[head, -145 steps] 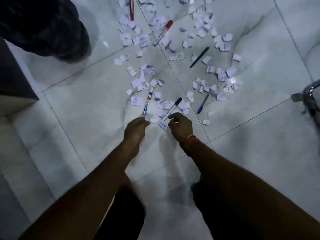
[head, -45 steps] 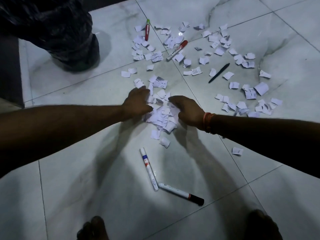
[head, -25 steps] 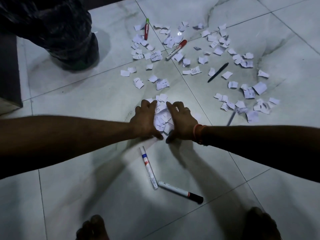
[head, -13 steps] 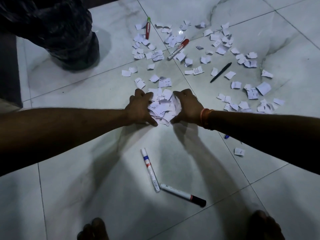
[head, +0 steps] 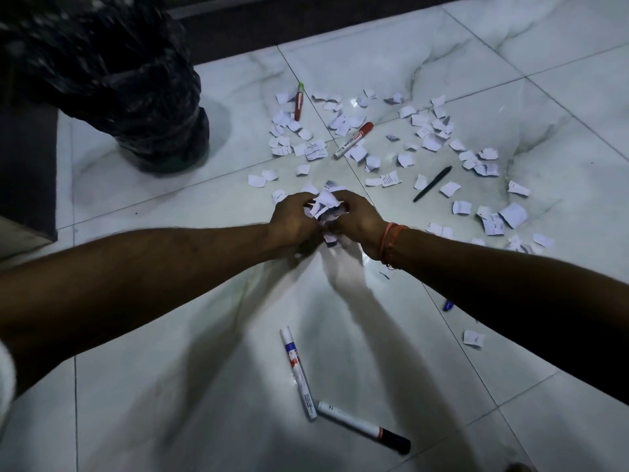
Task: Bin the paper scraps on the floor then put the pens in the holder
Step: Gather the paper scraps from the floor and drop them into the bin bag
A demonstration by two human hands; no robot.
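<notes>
1. White marble-look floor (head: 442, 35) tiles fill the frame, lit brightest at the centre.
2. Both hands meet at mid-frame, cupped together around a bunch of scraps (head: 325, 204); the left hand (head: 292, 218) closes in from the left and the right hand (head: 357, 219) from the right, fingers curled over the paper.
3. An orange thread band (head: 389, 243) circles the right wrist.
4. More loose paper (head: 425, 137) lies scattered over the floor in the upper centre and right of the frame, well apart from the hands; one single piece (head: 473, 337) lies alone at lower right.
5. A bin (head: 112, 80) lined with a black bag stands at upper left.
6. Pens lie on the floor:
   - a red pen (head: 299, 102) with a green tip, top centre, among the paper;
   - a red-capped marker (head: 354, 139) just right of it, angled;
   - a black pen (head: 432, 183) at right of centre;
   - a blue-banded marker (head: 297, 369) at lower centre;
   - a black-capped marker (head: 364, 427) just beside it, their ends nearly touching;
   - a blue tip (head: 448, 304) showing under the right forearm.
7. A dark furniture edge (head: 27, 172) sits at the left border.
</notes>
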